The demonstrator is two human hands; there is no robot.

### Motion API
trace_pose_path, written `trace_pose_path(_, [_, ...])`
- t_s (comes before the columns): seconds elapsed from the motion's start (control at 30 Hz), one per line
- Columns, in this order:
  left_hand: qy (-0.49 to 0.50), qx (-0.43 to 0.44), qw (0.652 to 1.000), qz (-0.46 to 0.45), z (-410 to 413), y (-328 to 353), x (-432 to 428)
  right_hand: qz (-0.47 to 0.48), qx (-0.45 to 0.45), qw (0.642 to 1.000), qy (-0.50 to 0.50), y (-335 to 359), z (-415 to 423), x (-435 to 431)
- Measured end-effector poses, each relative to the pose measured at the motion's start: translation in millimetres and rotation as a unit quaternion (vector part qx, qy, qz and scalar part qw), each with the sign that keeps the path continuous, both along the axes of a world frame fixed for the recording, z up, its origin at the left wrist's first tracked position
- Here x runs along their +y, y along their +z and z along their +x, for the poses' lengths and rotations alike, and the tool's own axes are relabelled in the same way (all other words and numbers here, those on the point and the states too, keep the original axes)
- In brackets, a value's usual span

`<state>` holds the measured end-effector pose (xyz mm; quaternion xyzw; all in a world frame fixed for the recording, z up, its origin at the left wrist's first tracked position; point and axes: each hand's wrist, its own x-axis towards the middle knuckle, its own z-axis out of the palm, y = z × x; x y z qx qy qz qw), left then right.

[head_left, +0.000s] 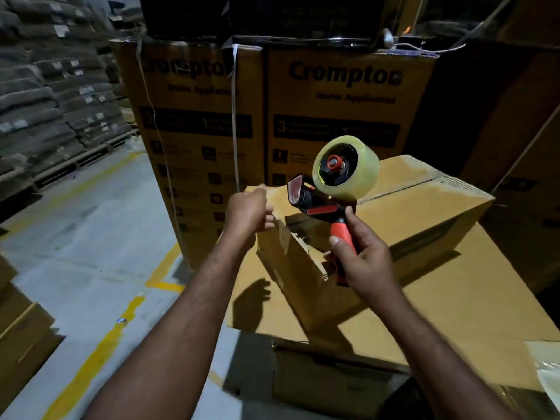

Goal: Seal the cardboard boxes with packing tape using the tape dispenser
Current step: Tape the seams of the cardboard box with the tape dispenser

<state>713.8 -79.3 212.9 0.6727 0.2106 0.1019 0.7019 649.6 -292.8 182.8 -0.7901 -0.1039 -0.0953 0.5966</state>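
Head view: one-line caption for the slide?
Right hand grips a red-and-black tape dispenser above a plain brown cardboard box; left hand, fingers curled, beside its corner.

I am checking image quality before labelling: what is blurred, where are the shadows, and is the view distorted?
Head view: the left hand is motion-blurred, the tape dispenser in the right hand fairly sharp; a hard hand shadow lies on the lower cardboard box; corners are dark, and the wide lens bends the stacked sacks at left.

The grey concrete floor, painted with yellow lines, bears stacked cardboard boxes and wooden pallets loaded with sacks.
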Motion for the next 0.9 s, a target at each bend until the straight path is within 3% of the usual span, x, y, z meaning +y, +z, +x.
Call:
trace_pose_path(0.13, [-0.183,0.055,0.969,-0.153,-5.5,23.6,-11.3,-0.050,-0.047,0.998,0.001,10.0,-6.4,-2.8])
trace_pose_path(0.23, [-0.190,0.056,0.942,-0.270,1.4,32.4,-16.2,-0.130,-0.094,0.987,-0.011,20.5,-13.5,-5.0])
trace_pose_path(0.47, [-0.160,0.101,0.909,-0.372,-2.6,29.4,-35.5,-0.183,-0.205,0.961,-0.031,30.2,-16.8,-12.4])
trace_pose_path(0.67, [-0.144,0.091,0.939,-0.299,9.8,35.1,-29.4,-0.203,-0.258,0.944,0.008,35.5,-5.1,-24.2])
trace_pose_path(0.8, [-0.152,0.083,0.979,-0.107,18.7,40.4,-14.8,-0.190,-0.247,0.949,0.045,37.8,4.8,-34.6])
trace_pose_path(0.9, [-0.171,0.081,0.982,0.001,18.7,47.8,-10.9,-0.188,-0.228,0.953,0.069,34.7,10.9,-39.6])
